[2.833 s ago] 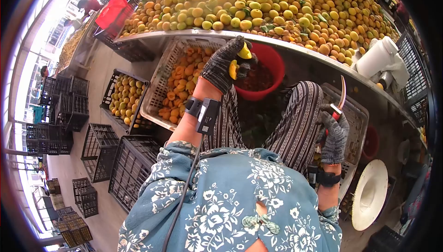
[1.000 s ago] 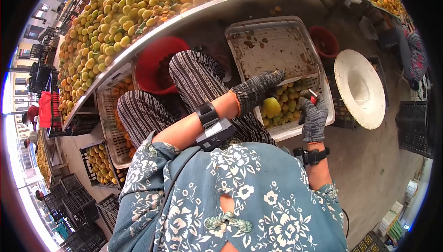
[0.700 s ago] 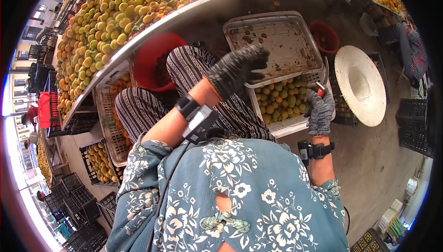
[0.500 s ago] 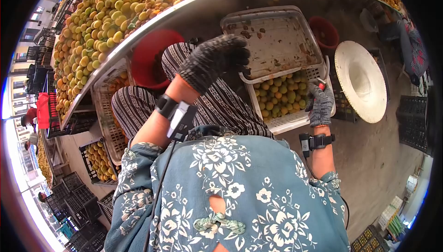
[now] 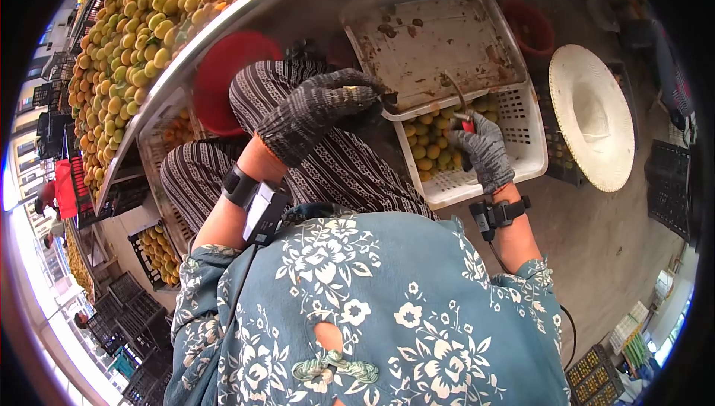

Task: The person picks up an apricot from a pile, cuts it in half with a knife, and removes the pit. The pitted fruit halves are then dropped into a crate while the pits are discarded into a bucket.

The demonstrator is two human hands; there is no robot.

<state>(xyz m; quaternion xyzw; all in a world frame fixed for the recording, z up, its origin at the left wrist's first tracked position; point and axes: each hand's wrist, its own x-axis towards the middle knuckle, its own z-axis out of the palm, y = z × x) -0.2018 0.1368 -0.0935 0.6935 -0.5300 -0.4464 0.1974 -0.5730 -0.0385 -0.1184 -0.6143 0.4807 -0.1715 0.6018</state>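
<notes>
Right hand [image 5: 488, 154] has brought knife [image 5: 467, 125] inward; contents of left hand [image 5: 316, 114] unclear.

- We can read no words, brands, numbers or signs anywhere in view.
- On the small box [image 5: 264, 214] at our left wrist, any print is too small for us to read.
- On the small device [image 5: 483, 218] at our right wrist, we cannot make out any lettering either.

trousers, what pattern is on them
The trousers have dark and whitish stripes, best seen in the head view.
</notes>
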